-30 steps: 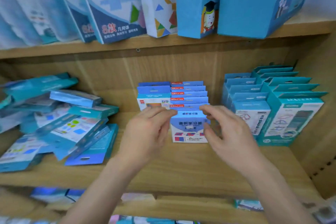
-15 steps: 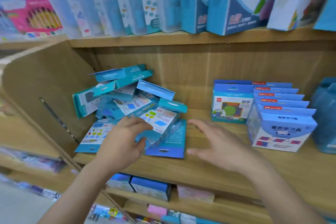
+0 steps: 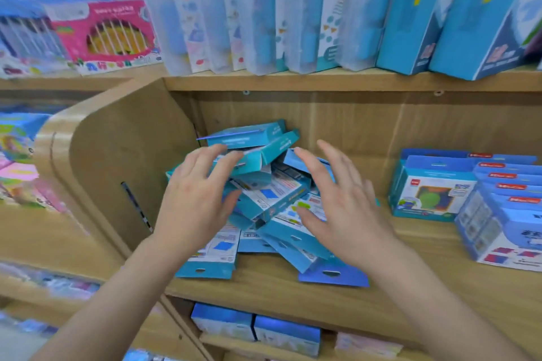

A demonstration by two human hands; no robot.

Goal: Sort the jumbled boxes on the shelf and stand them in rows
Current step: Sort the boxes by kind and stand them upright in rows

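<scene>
A jumbled heap of flat teal-blue boxes [image 3: 264, 202] lies at the left end of the wooden shelf [image 3: 264, 287], against the side panel. My left hand [image 3: 195, 193] is spread over the heap's left side, fingertips touching a teal box [image 3: 264, 155] near the top. My right hand [image 3: 340, 205] hovers open over the heap's right side with fingers apart, holding nothing. To the right stand tidy rows of blue boxes [image 3: 434, 193] and blue-and-white boxes [image 3: 504, 214].
The curved wooden side panel [image 3: 117, 155] closes the shelf on the left. Tall clear and blue packages [image 3: 293, 17] stand on the shelf above. More boxes [image 3: 255, 328] sit on the shelf below. Bare wood lies between the heap and the rows.
My view swung left from the tidy rows to the heap. Both hands left the blue-and-white box in the row and moved up over the heap, spreading wider.
</scene>
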